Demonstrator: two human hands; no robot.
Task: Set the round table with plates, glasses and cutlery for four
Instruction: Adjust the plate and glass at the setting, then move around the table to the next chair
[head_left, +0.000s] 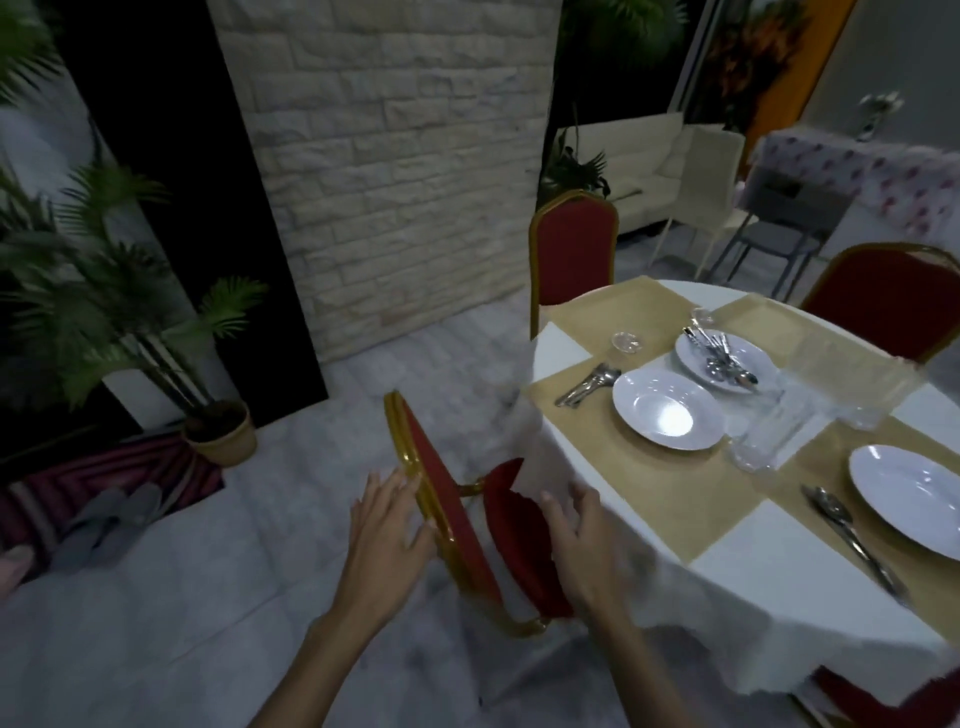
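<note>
place: dining room, banquet style | evidence: cloth-covered round table (748, 540); red-and-gold banquet chairs (571, 249); stone wall (395, 171); potted palm (104, 291); cream sofa (639, 156)

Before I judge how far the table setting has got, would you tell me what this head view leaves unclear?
- Head view: the near plate is cut off by the right edge.
- Head view: the glasses are smeared by blur; their number is unclear.
- Head view: the cutlery pile on the far plate is too small to count.
- Head view: the right side of the table lies outside the frame.
</note>
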